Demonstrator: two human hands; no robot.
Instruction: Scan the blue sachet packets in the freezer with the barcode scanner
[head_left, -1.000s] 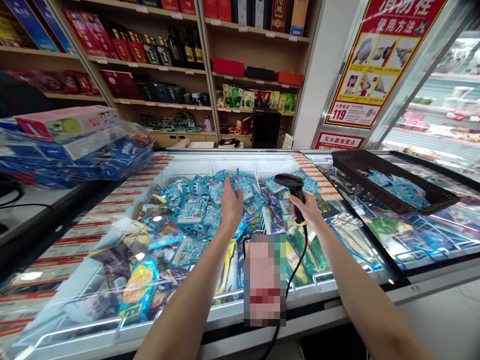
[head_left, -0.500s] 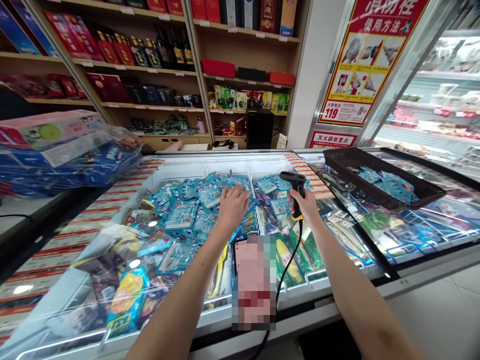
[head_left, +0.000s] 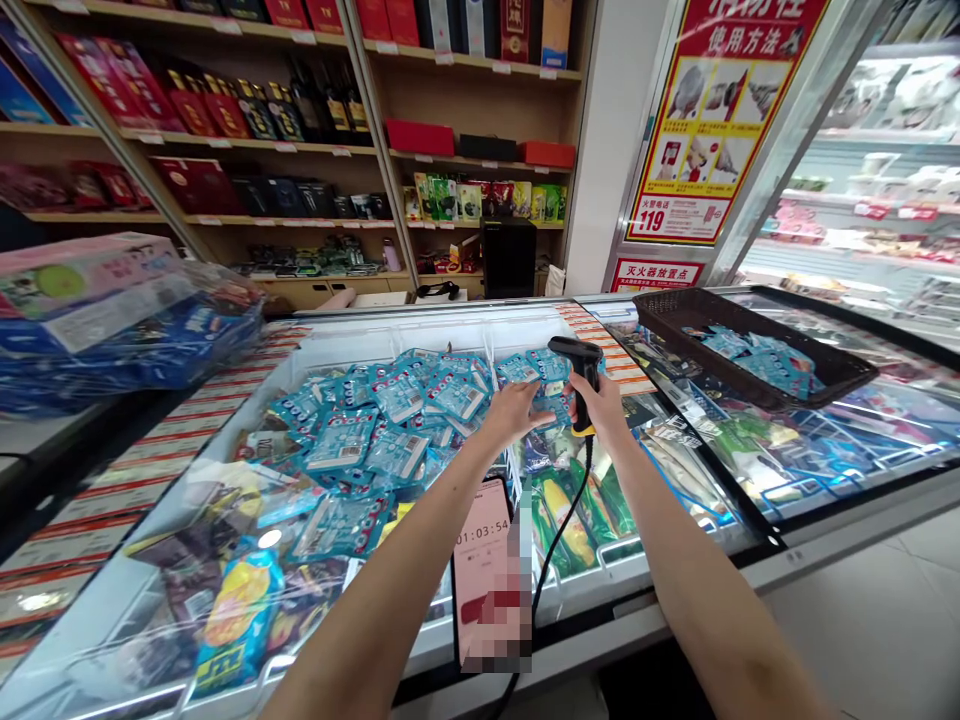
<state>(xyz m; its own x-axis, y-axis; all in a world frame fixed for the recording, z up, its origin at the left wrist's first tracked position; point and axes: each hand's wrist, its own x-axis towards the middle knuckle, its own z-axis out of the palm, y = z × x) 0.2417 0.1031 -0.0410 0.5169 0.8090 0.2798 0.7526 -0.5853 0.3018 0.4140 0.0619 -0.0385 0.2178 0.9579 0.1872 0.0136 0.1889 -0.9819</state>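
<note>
My right hand (head_left: pixel 602 408) is wrapped round the handle of a black barcode scanner (head_left: pixel 576 350), its head turned to the left. A black cable (head_left: pixel 561 538) runs down from the scanner. My left hand (head_left: pixel 516 412) is open, thumb apart from the fingers, over the wire divider at the near edge of the right-hand pile of blue packets (head_left: pixel 519 369). Whether its fingertips touch a packet I cannot tell. Left of it, a larger heap of blue packets (head_left: pixel 400 397) lies in the freezer. A phone (head_left: pixel 484 570) showing a timer lies below my left wrist, partly blurred out.
A brown basket (head_left: pixel 832 385) with several blue packets stands on the freezer's right side. Wrapped boxes (head_left: pixel 112 320) sit at the left. Corn packs (head_left: pixel 559 515) lie in the near right compartment. Shelves with boxes and bottles (head_left: pixel 330 105) stand behind the freezer (head_left: pixel 360 330).
My left hand has moved right, from the larger heap to the packets near the scanner. My right hand still holds the scanner. The view has shifted slightly.
</note>
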